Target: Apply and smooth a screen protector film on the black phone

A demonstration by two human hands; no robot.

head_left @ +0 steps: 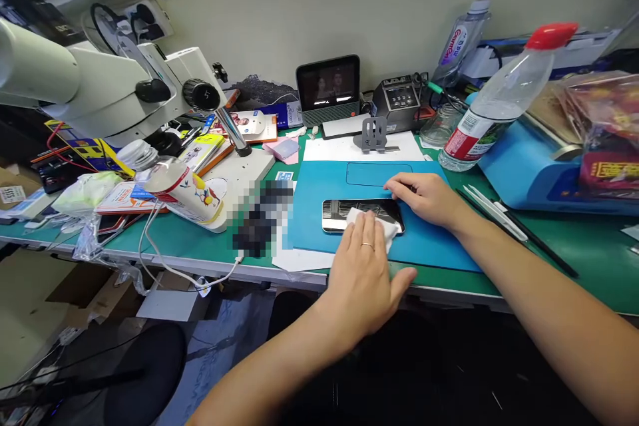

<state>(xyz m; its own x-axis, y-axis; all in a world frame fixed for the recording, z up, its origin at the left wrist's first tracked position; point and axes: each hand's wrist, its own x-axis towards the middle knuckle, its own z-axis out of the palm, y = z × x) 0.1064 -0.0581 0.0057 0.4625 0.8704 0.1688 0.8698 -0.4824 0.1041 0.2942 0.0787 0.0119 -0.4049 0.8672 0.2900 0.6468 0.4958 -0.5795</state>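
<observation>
A smartphone (337, 211) lies flat on a blue mat (312, 186), its dark, shiny face up. My left hand (363, 266), with a ring on one finger, lies over the phone's near edge. Its fingers are stretched flat and press a white wipe (392, 229) onto the phone; the thumb sticks out to the right. My right hand (424, 196) rests at the phone's far right corner with curled fingers, and its fingertips are against the edge there. Part of the phone is hidden under the wipe and the left hand.
A microscope (110, 90) and a tilted drink container (187, 193) stand left. Behind the mat are a small screen (328, 83), a black device (398, 103) and a metal bracket (374, 134). A red-capped bottle (509, 96), tweezers (494, 213) and a blue machine (524, 160) are right.
</observation>
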